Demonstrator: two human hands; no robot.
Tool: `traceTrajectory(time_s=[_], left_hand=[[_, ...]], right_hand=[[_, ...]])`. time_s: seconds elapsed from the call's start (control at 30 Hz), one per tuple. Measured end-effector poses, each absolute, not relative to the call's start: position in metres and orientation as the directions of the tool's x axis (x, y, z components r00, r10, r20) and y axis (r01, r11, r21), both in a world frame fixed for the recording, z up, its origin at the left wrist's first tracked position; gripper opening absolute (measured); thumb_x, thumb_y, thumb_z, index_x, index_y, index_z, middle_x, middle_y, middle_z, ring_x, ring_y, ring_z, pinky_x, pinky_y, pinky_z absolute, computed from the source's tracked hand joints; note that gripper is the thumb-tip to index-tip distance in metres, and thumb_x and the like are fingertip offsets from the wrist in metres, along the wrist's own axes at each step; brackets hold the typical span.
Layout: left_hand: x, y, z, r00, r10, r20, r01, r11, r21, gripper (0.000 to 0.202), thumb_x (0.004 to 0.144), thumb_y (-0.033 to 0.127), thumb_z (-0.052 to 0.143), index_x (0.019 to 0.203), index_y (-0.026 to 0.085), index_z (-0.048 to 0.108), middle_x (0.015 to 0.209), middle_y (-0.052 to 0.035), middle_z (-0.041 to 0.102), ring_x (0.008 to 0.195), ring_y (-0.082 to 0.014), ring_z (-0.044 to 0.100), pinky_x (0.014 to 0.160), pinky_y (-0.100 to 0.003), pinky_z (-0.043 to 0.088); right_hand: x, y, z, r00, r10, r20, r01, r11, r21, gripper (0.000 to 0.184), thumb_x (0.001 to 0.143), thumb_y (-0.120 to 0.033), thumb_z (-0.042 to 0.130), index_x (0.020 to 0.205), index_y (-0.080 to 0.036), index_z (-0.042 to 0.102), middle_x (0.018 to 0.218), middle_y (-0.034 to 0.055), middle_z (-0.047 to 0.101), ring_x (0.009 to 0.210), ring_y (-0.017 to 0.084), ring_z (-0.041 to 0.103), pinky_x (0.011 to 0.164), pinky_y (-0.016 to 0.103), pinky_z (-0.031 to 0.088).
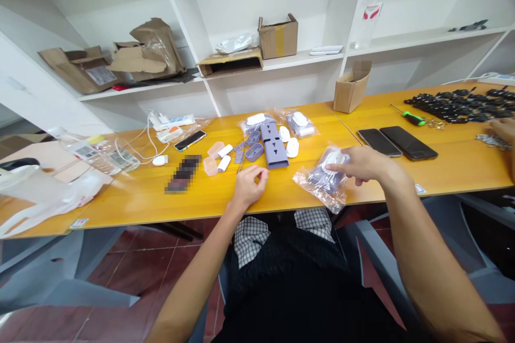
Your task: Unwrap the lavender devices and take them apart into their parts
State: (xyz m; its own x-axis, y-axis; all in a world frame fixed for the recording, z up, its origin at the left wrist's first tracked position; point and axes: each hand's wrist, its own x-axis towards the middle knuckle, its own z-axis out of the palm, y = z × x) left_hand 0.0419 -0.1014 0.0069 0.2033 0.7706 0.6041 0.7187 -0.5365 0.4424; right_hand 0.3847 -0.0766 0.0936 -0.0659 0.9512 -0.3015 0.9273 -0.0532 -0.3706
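Note:
My right hand [360,165] rests on a clear plastic bag [324,181] of purple and white parts near the table's front edge, fingers curled over the bag's top. My left hand [249,185] lies on the yellow table [161,198] to the left of the bag, fingers loosely curled, with nothing visible in it. Just beyond it sit purple socket pieces [273,149], white caps [292,147] and small pink and white parts [217,158].
Two more bagged sets [300,123] lie behind the purple pieces. Two dark phones [396,142], a green-handled screwdriver [410,116] and several black parts [462,104] sit at right, where another person's hand [502,128] shows. A small cardboard box [351,88], cables and plastic bags [48,187] lie about.

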Motion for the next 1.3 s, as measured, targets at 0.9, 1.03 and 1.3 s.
traceTrajectory(time_s=[0.9,1.03,1.3], left_hand=[[0.049,-0.1,0.011,0.316,0.847,0.427,0.459,-0.53,0.712,0.013,0.094,0.019,0.07,0.104,0.019,0.079,0.115,-0.0092,0.08,0.105,-0.0234,0.074,0.088,-0.037,0.057],[0.048,-0.102,0.01,0.243,0.843,0.479,0.429,-0.536,0.727,0.008,0.092,0.019,0.073,0.095,0.02,0.08,0.108,-0.0084,0.082,0.104,-0.0241,0.075,0.101,-0.045,0.057],[0.045,-0.098,0.003,0.148,0.894,0.423,0.32,-0.448,0.835,0.012,0.09,0.028,0.078,0.097,0.018,0.077,0.1,-0.0093,0.082,0.097,-0.0244,0.076,0.101,-0.047,0.058]], right_hand=[[0.333,-0.072,0.057,-0.521,0.798,0.304,0.706,0.602,-0.372,0.047,0.099,-0.055,0.06,0.135,-0.027,0.071,0.153,0.0109,0.064,0.143,0.037,0.056,0.115,0.055,0.047],[0.329,-0.069,0.053,-0.54,0.823,0.175,0.714,0.558,-0.422,0.037,0.101,-0.051,0.057,0.122,-0.031,0.079,0.128,0.007,0.079,0.123,0.034,0.07,0.109,0.05,0.052],[0.329,-0.068,0.057,-0.41,0.904,0.121,0.833,0.425,-0.354,0.039,0.101,-0.056,0.057,0.119,-0.031,0.081,0.124,0.0093,0.08,0.118,0.035,0.072,0.098,0.048,0.055]])
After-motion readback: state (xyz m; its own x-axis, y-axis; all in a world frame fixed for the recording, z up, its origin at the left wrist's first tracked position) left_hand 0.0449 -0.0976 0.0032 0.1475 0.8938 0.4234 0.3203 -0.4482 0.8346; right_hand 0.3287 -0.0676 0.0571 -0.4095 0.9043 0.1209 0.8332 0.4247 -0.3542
